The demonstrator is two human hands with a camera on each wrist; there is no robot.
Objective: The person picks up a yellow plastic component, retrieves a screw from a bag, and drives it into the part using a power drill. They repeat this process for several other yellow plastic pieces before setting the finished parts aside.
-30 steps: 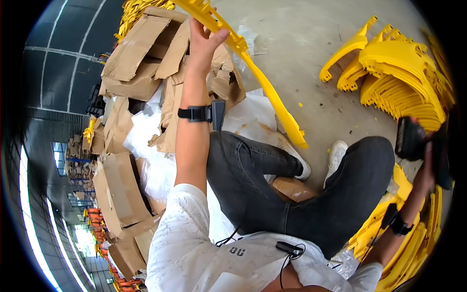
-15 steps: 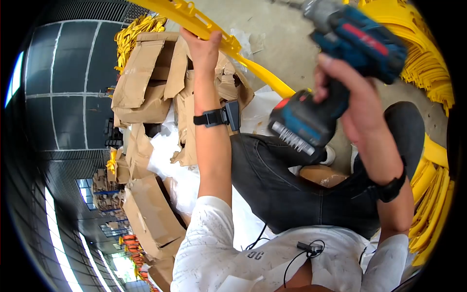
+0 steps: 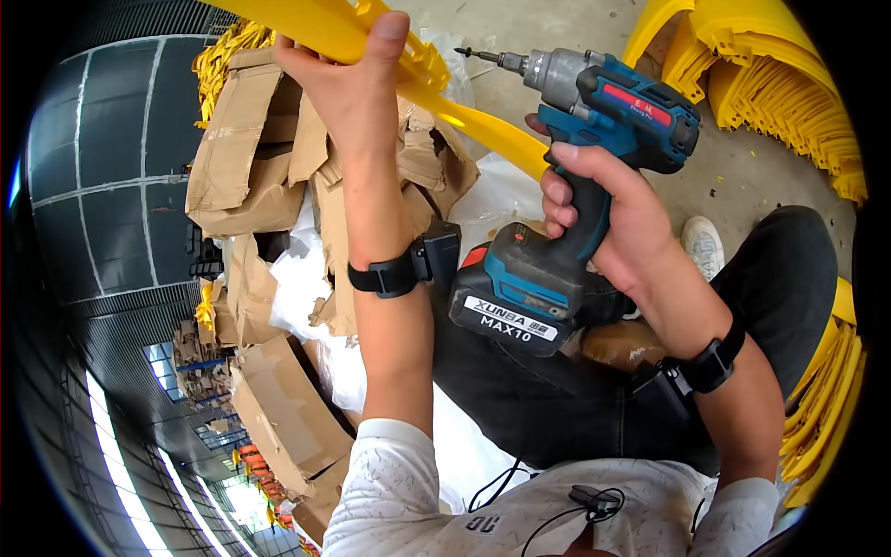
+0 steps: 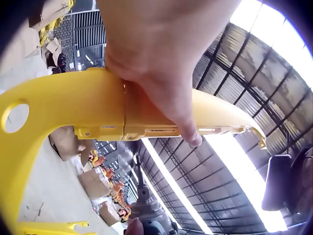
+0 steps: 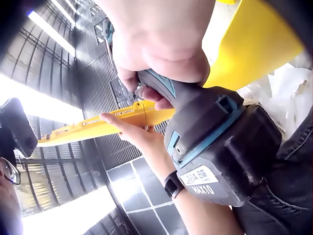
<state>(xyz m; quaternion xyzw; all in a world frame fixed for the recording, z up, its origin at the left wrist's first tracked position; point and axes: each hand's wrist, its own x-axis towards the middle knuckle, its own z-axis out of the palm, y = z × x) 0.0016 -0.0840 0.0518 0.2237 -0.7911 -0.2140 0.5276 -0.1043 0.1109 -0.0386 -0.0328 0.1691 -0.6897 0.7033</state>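
My left hand (image 3: 357,88) grips a long curved yellow plastic part (image 3: 506,144) at the top of the head view. In the left wrist view, the thumb lies over the slotted edge of the yellow part (image 4: 93,100), near a seam across it. My right hand (image 3: 622,204) holds a blue and black cordless driver (image 3: 640,102) by its handle. A thin dark bit (image 3: 478,54) at its nose points left toward the yellow part, below the seam in the left wrist view. The labelled battery (image 5: 210,171) fills the middle of the right wrist view.
Torn cardboard boxes (image 3: 246,148) and white plastic sheeting (image 3: 302,269) lie on the left. Stacked yellow curved parts (image 3: 780,84) stand on the floor at upper right, and more yellow parts (image 3: 826,399) lie beside the right leg. A taped brown package (image 3: 622,345) sits between the legs.
My right hand has come from the far right with the driver, now held up in front of the body. The left hand keeps its grip on the yellow part, which sits further left.
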